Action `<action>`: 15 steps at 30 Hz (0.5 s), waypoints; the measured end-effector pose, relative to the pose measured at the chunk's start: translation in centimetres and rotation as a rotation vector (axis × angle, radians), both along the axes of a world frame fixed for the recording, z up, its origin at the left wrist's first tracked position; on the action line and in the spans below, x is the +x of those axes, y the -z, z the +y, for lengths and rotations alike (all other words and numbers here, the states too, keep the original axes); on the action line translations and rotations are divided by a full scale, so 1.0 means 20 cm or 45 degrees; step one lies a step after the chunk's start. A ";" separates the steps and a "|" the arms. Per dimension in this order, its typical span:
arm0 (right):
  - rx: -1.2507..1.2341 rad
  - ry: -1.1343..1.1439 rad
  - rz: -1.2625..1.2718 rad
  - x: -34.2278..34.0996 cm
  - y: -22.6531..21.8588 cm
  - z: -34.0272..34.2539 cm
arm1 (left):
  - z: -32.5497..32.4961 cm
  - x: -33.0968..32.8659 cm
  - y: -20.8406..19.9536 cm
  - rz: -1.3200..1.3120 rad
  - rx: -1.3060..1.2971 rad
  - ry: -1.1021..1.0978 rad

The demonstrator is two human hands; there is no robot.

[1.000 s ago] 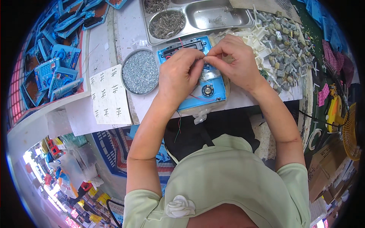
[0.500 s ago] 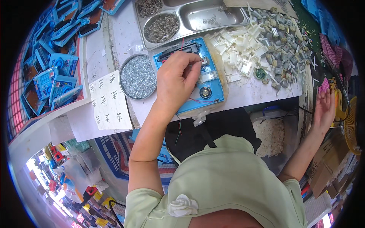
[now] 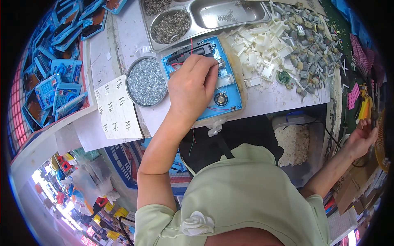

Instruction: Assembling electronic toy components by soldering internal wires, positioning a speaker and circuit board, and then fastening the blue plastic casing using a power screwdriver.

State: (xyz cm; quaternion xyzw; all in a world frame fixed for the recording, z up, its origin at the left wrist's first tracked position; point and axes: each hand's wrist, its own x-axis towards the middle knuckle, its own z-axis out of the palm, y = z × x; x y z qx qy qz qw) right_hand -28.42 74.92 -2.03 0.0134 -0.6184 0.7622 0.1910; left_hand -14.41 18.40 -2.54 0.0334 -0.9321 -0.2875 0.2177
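A blue plastic casing [image 3: 232,92] lies on the table in front of me, with a black part [image 3: 184,53], a round speaker [image 3: 221,99] and thin wires in it. My left hand [image 3: 191,84] rests over its left half. Thumb and forefinger are pinched at a small metal part [image 3: 222,63] near the casing's right side; what sits between the fingertips is hidden. Out past the table's right edge, my right hand [image 3: 359,141] has loosely curled fingers, apart from each other, at the lower end of a yellow-handled tool [image 3: 365,108]. A grip on it is not visible.
Left of the casing stands a round dish of small metal pieces [image 3: 147,82] beside a handwritten sheet [image 3: 117,108]. A steel compartment tray [image 3: 230,26] holds springs. White plastic parts [image 3: 262,53] and small grey motors [image 3: 308,53] lie heaped at right. Blue casings [image 3: 65,90] fill a bin at left.
My right hand has moved right and nearer to me, its fingers curling from a stretched pose toward the yellow-handled tool. The left hand keeps its pinch at the casing.
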 end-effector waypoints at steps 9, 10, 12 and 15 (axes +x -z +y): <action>0.334 -0.627 -0.152 0.27 -0.05 -1.55 | -0.01 -0.02 -0.03 0.017 0.066 0.016; 0.379 -0.772 -0.028 0.25 -0.04 -1.66 | -0.01 -0.02 -0.04 0.008 0.085 0.007; 0.391 -0.959 0.046 0.23 -0.03 -1.86 | -0.02 -0.01 -0.04 0.001 0.107 -0.002; 0.450 -0.941 0.117 0.25 0.04 -2.04 | -0.01 -0.01 -0.03 0.012 0.124 -0.006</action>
